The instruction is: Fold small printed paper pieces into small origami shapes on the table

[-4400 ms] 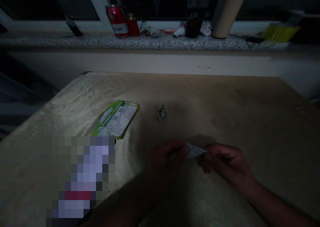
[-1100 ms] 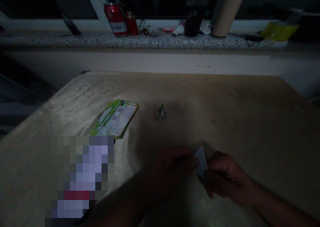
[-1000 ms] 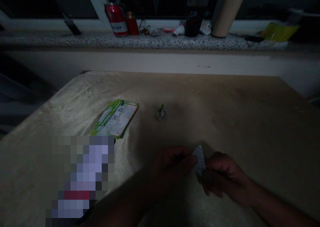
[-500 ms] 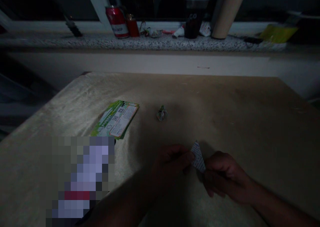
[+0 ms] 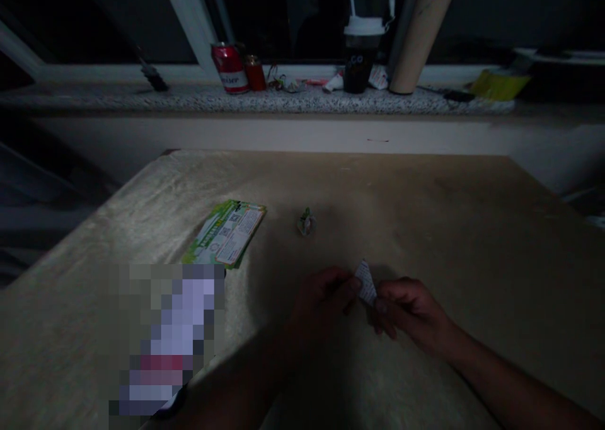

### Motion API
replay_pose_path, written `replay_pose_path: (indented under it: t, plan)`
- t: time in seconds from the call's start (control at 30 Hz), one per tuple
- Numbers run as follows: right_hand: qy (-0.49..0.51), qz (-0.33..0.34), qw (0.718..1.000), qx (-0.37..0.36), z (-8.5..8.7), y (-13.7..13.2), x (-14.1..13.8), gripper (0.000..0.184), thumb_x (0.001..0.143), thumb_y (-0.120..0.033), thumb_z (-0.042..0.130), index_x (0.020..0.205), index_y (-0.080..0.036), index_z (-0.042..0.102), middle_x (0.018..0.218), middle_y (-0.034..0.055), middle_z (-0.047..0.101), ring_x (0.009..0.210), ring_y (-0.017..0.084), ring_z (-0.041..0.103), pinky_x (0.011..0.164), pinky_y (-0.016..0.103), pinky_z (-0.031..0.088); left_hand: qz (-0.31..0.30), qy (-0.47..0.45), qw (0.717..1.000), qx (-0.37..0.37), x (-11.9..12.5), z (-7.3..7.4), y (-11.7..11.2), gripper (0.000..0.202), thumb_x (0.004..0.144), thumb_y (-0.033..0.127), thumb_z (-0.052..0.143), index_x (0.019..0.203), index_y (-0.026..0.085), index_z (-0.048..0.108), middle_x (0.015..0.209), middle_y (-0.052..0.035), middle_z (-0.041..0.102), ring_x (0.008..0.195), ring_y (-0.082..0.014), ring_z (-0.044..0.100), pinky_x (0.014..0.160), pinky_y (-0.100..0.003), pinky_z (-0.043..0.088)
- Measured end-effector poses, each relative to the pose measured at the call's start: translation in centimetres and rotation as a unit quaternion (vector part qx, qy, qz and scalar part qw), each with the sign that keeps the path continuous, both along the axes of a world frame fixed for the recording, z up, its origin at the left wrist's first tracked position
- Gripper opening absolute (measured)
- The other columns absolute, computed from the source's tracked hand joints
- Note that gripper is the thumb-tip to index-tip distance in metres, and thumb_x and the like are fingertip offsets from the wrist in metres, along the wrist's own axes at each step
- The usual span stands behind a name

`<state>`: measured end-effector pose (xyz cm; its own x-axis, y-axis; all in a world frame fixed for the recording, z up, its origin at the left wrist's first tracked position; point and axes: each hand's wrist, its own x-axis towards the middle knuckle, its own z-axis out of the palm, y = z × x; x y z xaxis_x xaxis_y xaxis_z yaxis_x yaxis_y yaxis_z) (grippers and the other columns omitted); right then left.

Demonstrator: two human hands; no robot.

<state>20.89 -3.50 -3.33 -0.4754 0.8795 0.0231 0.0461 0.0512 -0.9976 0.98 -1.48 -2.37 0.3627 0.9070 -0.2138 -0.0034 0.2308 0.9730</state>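
Observation:
Between my hands is a small folded piece of paper [image 5: 366, 283], pointed at the top and covered with fine print. My left hand [image 5: 326, 294] pinches its left edge between thumb and fingers. The lower right corner is gripped by my right hand [image 5: 409, 310], thumb on top. Both hands are closed and dimly lit, held over the table. Farther back lies a small crumpled, folded paper bit [image 5: 306, 222], white and green. To its left rests a stack of green-and-white printed leaflets [image 5: 227, 233].
A pixelated bright oblong object [image 5: 177, 335] lies at the left front of the table [image 5: 425, 197]. Behind, the speckled windowsill [image 5: 293, 105] carries a red can [image 5: 230, 69], an orange jar [image 5: 255, 74], a lidded cup [image 5: 360, 58], a tall tan tube [image 5: 423, 39] and a yellow item [image 5: 500, 85].
The camera view has tilted, so the table and sill sit lower in the picture. My right hand has come closer to my left, and the paper shows less of its face.

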Motion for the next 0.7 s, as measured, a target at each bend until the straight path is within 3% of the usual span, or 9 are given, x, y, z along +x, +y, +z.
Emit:
replay_pose_path:
  t: [0.07,0.23,0.33,0.5,0.7]
  plan:
    - [-0.041,-0.012,0.998,0.04,-0.1,0.0,-0.1,0.045,0.103,-0.044,0.055,0.067,-0.018,0.058,0.053,-0.0025,0.053,0.047,0.01,0.046,0.046,0.022,0.035,0.009,0.011,1.0,0.005,0.0,-0.4,0.0,0.035,0.09,0.049,0.066,0.096,0.014,0.069,0.066,0.003,0.054,0.06,-0.0124,0.045,0.057,-0.025,0.036]
    - [-0.105,-0.028,0.991,0.074,0.0,0.0,-0.3,0.044,0.102,-0.04,0.054,0.064,-0.019,0.053,0.055,-0.0047,0.044,0.051,0.009,0.038,0.049,0.024,0.029,0.008,0.04,0.997,0.059,-0.3,-1.2,0.0,0.031,0.097,0.04,0.056,0.103,0.013,0.07,0.07,0.0021,0.056,0.064,-0.0129,0.048,0.061,-0.025,0.038]
    - [-0.101,-0.032,0.993,0.046,0.7,0.2,-0.6,0.038,0.1,-0.042,0.059,0.07,-0.018,0.058,0.061,-0.0026,0.052,0.056,0.011,0.046,0.053,0.024,0.036,0.026,0.045,0.996,0.073,-0.6,-1.3,-0.1,0.031,0.095,0.04,0.057,0.104,0.014,0.07,0.07,0.0014,0.058,0.063,-0.0131,0.049,0.06,-0.025,0.039]
    - [0.013,-0.055,0.996,-0.07,1.6,1.1,-2.1,0.03,0.092,-0.048,0.072,0.09,-0.019,0.065,0.072,0.0014,0.068,0.064,0.014,0.062,0.061,0.026,0.049,0.045,0.029,0.995,0.085,-0.9,-2.0,-0.1,0.035,0.096,0.046,0.055,0.102,0.015,0.071,0.072,-0.0008,0.063,0.062,-0.0136,0.052,0.061,-0.026,0.042]
    - [0.056,-0.098,0.987,-0.113,0.2,1.7,-4.1,0.034,0.083,-0.045,0.082,0.079,-0.019,0.062,0.066,-0.0013,0.064,0.06,0.012,0.06,0.057,0.023,0.047,0.089,0.061,0.988,0.107,-1.6,-3.0,0.3,0.029,0.097,0.039,0.054,0.106,0.016,0.069,0.084,-0.0039,0.069,0.07,-0.0154,0.06,0.065,-0.026,0.046]
